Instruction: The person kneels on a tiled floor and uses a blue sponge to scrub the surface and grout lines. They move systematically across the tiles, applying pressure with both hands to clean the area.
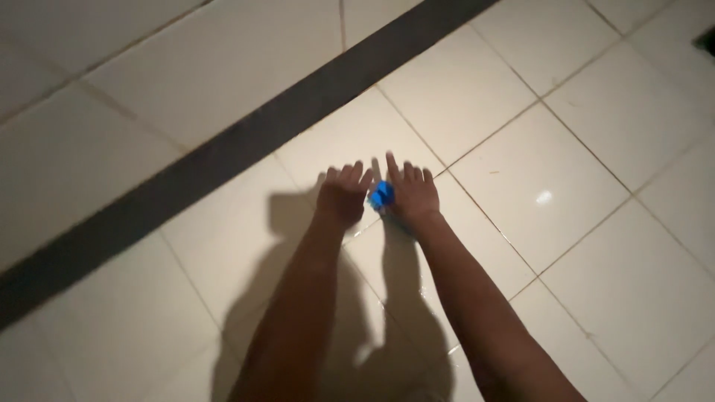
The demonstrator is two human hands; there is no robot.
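Both of my arms reach forward over a pale tiled floor. My left hand (342, 192) lies palm down, fingers together and stretched forward. My right hand (412, 195) is beside it, also palm down, index finger pointing forward. A small bright blue object (383, 195) shows between the two hands, against the thumb side of my right hand. Its shape is too blurred to make out, and I cannot see whether either hand grips it or only touches it.
The floor is glossy cream tiles (521, 171) with thin grout lines. A wide dark stripe (223, 160) runs diagonally from lower left to upper right, beyond my hands. Shadows of my arms fall on the tiles under them. A dark patch (706, 39) sits at the upper right edge.
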